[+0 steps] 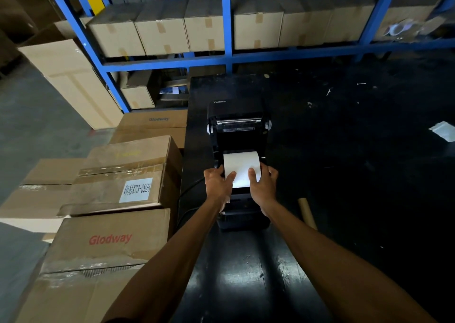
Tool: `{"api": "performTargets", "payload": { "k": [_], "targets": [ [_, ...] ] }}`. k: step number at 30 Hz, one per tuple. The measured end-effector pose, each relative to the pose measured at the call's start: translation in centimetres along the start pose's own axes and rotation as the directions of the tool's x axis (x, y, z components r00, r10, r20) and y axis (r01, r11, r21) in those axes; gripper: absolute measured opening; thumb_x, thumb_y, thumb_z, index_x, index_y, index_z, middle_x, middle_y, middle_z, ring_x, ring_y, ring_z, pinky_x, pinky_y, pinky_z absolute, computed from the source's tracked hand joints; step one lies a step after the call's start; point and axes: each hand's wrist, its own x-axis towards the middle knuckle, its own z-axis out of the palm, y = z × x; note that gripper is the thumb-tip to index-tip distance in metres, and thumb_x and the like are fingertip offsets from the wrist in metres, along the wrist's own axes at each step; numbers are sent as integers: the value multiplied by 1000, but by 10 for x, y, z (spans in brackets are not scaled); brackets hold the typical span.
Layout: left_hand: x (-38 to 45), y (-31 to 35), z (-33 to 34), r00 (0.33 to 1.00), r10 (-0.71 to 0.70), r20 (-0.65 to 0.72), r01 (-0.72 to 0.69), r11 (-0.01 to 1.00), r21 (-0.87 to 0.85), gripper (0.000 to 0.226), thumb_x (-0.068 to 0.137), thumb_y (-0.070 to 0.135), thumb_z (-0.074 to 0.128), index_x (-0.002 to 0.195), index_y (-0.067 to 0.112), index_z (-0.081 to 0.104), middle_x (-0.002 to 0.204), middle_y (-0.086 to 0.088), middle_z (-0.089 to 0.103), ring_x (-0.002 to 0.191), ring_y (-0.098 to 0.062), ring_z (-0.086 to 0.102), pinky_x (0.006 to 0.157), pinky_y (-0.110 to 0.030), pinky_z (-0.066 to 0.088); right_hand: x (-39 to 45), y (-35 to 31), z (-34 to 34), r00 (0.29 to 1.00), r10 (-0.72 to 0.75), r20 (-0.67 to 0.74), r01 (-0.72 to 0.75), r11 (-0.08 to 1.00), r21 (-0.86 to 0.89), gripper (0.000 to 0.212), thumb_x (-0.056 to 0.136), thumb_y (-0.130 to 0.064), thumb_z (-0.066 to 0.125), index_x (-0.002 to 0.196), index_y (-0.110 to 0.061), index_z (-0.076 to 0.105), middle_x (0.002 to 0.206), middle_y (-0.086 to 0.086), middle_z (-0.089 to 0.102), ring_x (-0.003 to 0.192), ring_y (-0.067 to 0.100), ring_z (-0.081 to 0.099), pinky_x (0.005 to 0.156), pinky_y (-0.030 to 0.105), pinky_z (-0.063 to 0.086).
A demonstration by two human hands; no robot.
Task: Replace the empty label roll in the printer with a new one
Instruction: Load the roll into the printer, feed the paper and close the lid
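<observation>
Thumbs press flat on the white paper while the left hand (218, 184) and right hand (263, 187) grip the new label roll (242, 166) from either side, fingers curled round its ends. It sits in the open bay of the black printer (240, 135), lid tipped back (the print bar shows above). Best to keep both sides level and draw the loose end squarely toward the front slot. An empty cardboard core (307, 213) lies on the dark surface (357, 175) just right of the printer.
</observation>
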Motion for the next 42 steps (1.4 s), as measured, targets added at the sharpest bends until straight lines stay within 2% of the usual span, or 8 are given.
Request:
{"api": "performTargets", "payload": {
  "k": [4,10,16,21,27,31,36,42],
  "targets": [
    [34,-34,10,1000,-21,-4,21,998,-53,70,67,55,67,123,11,67,129,-9,59,110,-22,64,93,-38,57,1,-2,1,1000,16,-11,-16,1000,-12,46,98,-39,47,138,-16,45,146,5,27,127,24,45,101,36,44],
    [0,-5,0,1000,0,2,0,1000,-13,45,88,31,70,125,7,63,133,-5,48,101,-18,62,90,-32,56,-1,2,1,1000,-10,-27,9,1000,-15,44,98,-37,48,137,-17,46,147,4,28,125,23,46,95,30,44],
    [10,-8,-1,1000,8,10,-8,1000,-4,52,85,32,74,128,5,62,133,-10,54,99,-16,65,87,-28,57,1,4,3,999,-14,-29,13,999,-35,46,98,-39,48,137,-15,45,145,5,28,123,23,47,95,30,44],
    [9,-10,-1,1000,4,-6,-5,1000,-10,48,85,31,74,125,6,64,130,-9,58,92,-13,67,73,-16,53,1,6,2,999,-35,-19,34,998,-52,47,98,-39,47,137,-14,44,147,3,27,125,24,47,101,36,46],
    [0,-11,6,1000,13,-7,-14,1000,-8,47,92,18,67,132,-3,54,138,-9,37,98,-16,54,83,-21,46,-3,8,0,999,-39,-13,39,999,-18,46,98,-35,49,139,-15,44,149,3,27,126,21,46,97,28,43],
    [4,-10,6,1000,8,-27,-8,1000,-4,48,91,20,69,130,-4,56,136,-9,38,99,-17,55,85,-20,46,-1,6,1,1000,-25,-14,24,999,-25,47,98,-36,49,139,-14,43,150,4,26,127,23,46,100,33,45],
    [13,-13,3,1000,-2,-16,3,1000,19,50,82,30,77,123,3,65,132,-12,57,105,-21,66,87,-29,58,0,4,2,1000,-2,-21,1,999,-38,47,98,-37,48,138,-14,44,150,2,27,129,23,45,103,35,44],
    [0,-12,4,999,48,-11,-47,996,81,40,89,18,71,123,-1,63,135,-12,44,109,-27,58,84,-24,49,-4,7,0,999,-34,-27,32,998,-63,44,97,-33,51,135,-10,47,146,4,31,124,23,49,99,31,45]
  ]
}}
